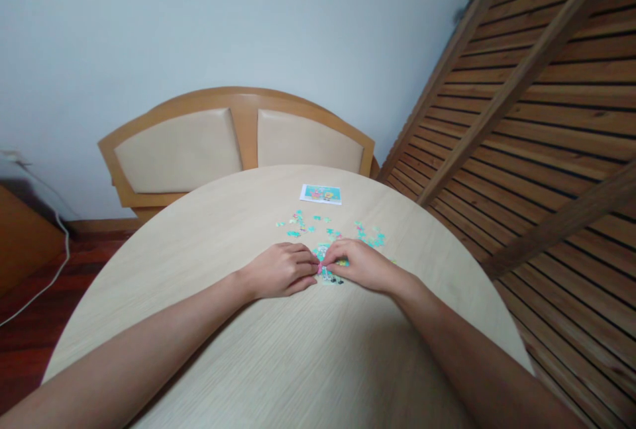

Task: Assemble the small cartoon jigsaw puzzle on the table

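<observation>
A partly assembled jigsaw puzzle (326, 275) in teal, pink and white lies on the table between my hands. My left hand (288, 270) rests palm down at its left side, fingers stretched out and fingertips touching its edge. Over the puzzle, my right hand (360, 263) pinches thumb and forefinger together at a small pink puzzle piece, mostly covered by the fingertips. Parts of the puzzle are hidden beneath both hands. Loose teal puzzle pieces (293, 234) are scattered beyond the left hand, and another group of loose pieces (377, 239) lies beyond the right hand.
Farther back on the round wooden table (238, 217) lies a reference picture card (322, 194) with pink and yellow cartoon figures. Behind the table stands a padded wooden headboard (243, 131). A slatted wooden frame (527, 118) leans at the right. A white cable (63, 263) hangs at the left.
</observation>
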{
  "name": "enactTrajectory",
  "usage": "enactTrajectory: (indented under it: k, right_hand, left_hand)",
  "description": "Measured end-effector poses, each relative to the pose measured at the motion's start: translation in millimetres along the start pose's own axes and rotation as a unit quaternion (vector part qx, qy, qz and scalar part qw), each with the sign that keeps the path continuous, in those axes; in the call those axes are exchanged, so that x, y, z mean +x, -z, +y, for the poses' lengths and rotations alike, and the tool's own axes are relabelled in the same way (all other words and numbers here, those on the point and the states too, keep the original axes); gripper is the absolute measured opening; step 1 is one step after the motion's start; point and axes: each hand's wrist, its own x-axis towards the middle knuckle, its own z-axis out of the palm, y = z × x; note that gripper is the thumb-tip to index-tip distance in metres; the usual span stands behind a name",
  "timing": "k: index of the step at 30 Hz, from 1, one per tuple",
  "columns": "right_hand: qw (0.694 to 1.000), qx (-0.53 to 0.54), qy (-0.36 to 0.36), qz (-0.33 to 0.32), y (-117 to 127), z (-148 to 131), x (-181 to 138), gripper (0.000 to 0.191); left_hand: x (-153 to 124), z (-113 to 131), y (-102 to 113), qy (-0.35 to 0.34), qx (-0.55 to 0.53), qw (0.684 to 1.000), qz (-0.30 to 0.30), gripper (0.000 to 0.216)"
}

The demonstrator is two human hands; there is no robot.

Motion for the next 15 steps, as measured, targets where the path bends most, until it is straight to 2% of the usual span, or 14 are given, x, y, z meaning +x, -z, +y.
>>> enactTrajectory:
  k: [6,10,15]
  right_hand:
    - [0.999,0.027,-0.023,-0.014,10,0,-4,0.015]
    - [0.993,-0.007,-0.1,0.068,26,18,-12,0.019]
    - [0.963,-0.086,-0.197,0.163,45,52,-24,0.024]
  left_hand:
    - [0,1,3,0.009,-0.011,1.0,-0.013,0.028]
    - [1,1,4,0.007,-0.007,1.0,-0.027,0.028]
    - [2,1,5,0.002,-0.005,1.0,-0.024,0.029]
